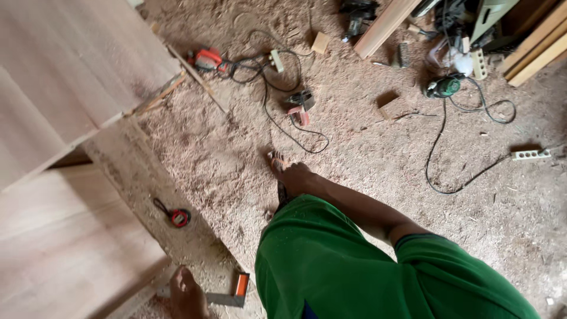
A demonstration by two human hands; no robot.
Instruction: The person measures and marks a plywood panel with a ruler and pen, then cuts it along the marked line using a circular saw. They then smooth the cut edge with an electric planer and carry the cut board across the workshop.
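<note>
**Right hand hanging over the sawdust, left hand at the bench edge by the square**

Your right hand hangs at the end of a straight arm over the sawdust floor. The fingers look loosely gathered, but whether they pinch anything you cannot tell from this view; something dark shows beneath the palm, unidentified.

Your left hand sits at about 7 o'clock of the view, at the edge of the dusty bench strip. The picture's edge cuts it off, so its fingers cannot be read. Just beside it, at its 3 o'clock, lies a square with an orange stock, flat on the bench edge, probably for easy reach.

At 12 o'clock from the left hand, a red tape measure rests on the same strip. Pale boards fill the 9 to 11 o'clock quarter.

Obstructions on the floor: at 12 o'clock from the right hand, a black cable loops past a small red tool; an orange power tool lies at 11 o'clock; a green sander and white socket strip lie toward 2 and 3 o'clock.
</note>
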